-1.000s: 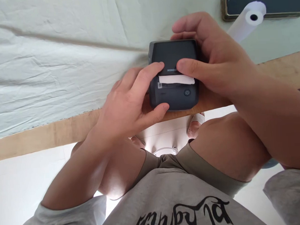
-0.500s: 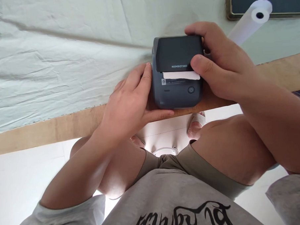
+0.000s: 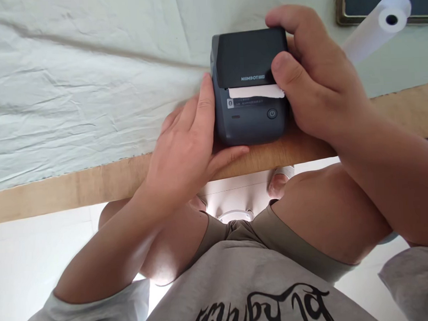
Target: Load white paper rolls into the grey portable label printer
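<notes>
A dark grey label printer (image 3: 252, 123) marked NIIMBOT stands near the table's front edge, its black lid (image 3: 248, 55) down. From the slot below the lid pokes a short white paper strip (image 3: 255, 91) with an uneven edge. My left hand (image 3: 184, 138) braces the printer's left side, long fingers flat along it and thumb lying by its front bottom edge. My right hand (image 3: 316, 75) grips the right side, the thumb on the lid's front right corner and the index finger curled at the back corner. Its other fingers are mostly hidden.
Behind my right hand lies a white paper roll (image 3: 378, 28) with a dark core hole. A dark tray-like object with a gold-brown rim (image 3: 341, 6) is at the back right. Wrinkled pale green cloth (image 3: 91, 99) covers the table up to its bare wooden edge (image 3: 76, 183).
The printer has shifted slightly away from me, further from the table edge, with my right hand on it. The roll and tray appear a little further right in view.
</notes>
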### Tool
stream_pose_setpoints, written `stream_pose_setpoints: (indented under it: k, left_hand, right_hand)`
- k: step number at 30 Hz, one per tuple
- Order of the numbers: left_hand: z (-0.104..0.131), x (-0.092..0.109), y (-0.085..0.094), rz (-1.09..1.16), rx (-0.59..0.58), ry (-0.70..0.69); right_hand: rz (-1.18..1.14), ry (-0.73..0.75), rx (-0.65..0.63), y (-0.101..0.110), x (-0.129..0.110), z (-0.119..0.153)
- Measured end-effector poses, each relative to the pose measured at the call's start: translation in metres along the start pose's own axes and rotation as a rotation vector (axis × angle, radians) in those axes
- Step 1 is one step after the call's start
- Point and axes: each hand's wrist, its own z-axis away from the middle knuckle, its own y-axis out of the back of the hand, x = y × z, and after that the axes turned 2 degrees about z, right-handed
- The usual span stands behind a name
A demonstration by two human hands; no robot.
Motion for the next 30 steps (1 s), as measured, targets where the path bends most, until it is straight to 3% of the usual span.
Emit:
stream_pose_setpoints:
  k: [11, 18, 30]
  left_hand:
    - [0.002, 0.000, 0.007, 0.057, 0.025, 0.031]
    - [0.002, -0.009, 0.004, 0.070, 0.082, -0.043]
    - [-0.002, -0.002, 0.007, 0.043, 0.084, -0.022]
  right_hand:
    - [0.066, -0.061, -0.065, 0.007, 0.002, 0.003]
    - [0.070, -0.085, -0.131, 0.010, 0.001, 0.006]
    - [0.083, 0.005, -0.166, 0.011, 0.014, 0.004]
